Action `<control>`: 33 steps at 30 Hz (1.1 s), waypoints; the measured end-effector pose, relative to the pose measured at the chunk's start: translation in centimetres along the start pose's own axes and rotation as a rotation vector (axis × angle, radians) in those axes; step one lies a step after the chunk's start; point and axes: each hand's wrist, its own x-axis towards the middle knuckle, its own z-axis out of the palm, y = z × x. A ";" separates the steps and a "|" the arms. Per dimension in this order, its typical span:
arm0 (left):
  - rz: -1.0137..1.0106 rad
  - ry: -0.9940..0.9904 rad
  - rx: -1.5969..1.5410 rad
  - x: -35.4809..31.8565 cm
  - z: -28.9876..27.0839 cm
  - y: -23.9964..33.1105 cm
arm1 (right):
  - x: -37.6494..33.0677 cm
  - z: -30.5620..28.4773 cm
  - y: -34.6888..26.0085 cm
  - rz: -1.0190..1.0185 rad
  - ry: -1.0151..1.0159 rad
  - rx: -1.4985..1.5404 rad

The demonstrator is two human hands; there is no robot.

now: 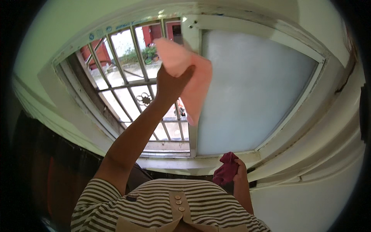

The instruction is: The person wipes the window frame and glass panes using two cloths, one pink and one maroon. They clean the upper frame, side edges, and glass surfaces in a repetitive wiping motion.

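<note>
Left hand (pixel 170 83) raised at 12 o'clock, clamped on pink cloth (pixel 189 73), pressed vs white window frame (pixel 192 42) w/ frosted pane (pixel 251 89) at 3. Right hand (pixel 240 170) low at 5, fist closed round red rag (pixel 227 168) by sill (pixel 181 162). Barred opening (pixel 131 89) at 9.

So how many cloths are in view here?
2: a pink cloth held up against the window frame by the left hand, and a dark red cloth bunched in the right hand at the sill.

Soft matt pink cloth (pixel 185 73) – frosted glass pane (pixel 255 92) – painted frame (pixel 192 38), metal grille (pixel 135 77).
</note>
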 end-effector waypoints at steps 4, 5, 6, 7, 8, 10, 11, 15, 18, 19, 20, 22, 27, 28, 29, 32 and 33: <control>0.148 0.092 0.040 -2.0 1.1 -1.3 | -0.2 0.4 -0.5 0.024 -0.034 -0.069; 0.206 0.095 0.081 -2.3 1.2 -1.7 | -0.2 0.5 -0.5 0.029 -0.009 -0.064; 0.238 0.116 0.036 -2.7 1.4 -2.0 | -0.2 0.6 -0.6 0.033 0.017 -0.056; 0.238 0.126 0.049 -2.9 1.4 -2.2 | -0.2 0.6 -0.6 0.043 0.023 -0.032; 0.215 0.121 0.024 -3.1 1.4 -2.3 | -0.1 0.7 -0.6 0.080 -0.123 -0.019; 0.145 0.115 0.013 -2.9 1.1 -2.4 | 0.0 0.8 -0.5 0.038 0.004 -0.093; 0.114 0.115 0.007 -2.5 0.8 -2.4 | 0.0 0.8 -0.5 0.009 0.065 -0.127; -0.015 0.073 -0.058 -0.9 0.3 -2.3 | -0.3 0.7 -0.5 0.020 0.071 -0.060; -0.038 0.051 0.045 0.0 0.1 -2.7 | -1.0 0.5 -0.5 0.017 0.001 -0.028; -0.064 0.052 0.117 0.2 0.1 -2.9 | -1.2 0.4 -0.4 0.014 -0.029 -0.010; -0.090 0.020 -0.033 0.2 0.1 -3.2 | -1.4 0.2 -0.5 0.005 0.025 -0.030; -0.094 -0.027 -0.140 0.1 0.2 -3.6 | -1.8 -0.2 -0.4 -0.028 0.082 -0.018; -0.076 -0.053 -0.033 1.0 0.0 -3.7 | -2.1 -1.1 -0.4 -0.034 0.117 -0.003; -0.019 -0.036 -0.037 1.2 0.1 -3.7 | -2.1 -1.3 -0.4 -0.031 0.132 0.006; -0.009 -0.043 -0.006 1.2 0.2 -3.6 | -2.1 -1.3 -0.4 -0.028 0.145 0.014; 0.054 -0.008 0.135 0.2 0.6 -3.4 | -2.0 -1.5 -0.2 -0.012 0.179 0.040; 0.099 0.040 0.212 -0.2 0.9 -3.3 | -2.0 -1.5 -0.1 -0.012 0.208 0.037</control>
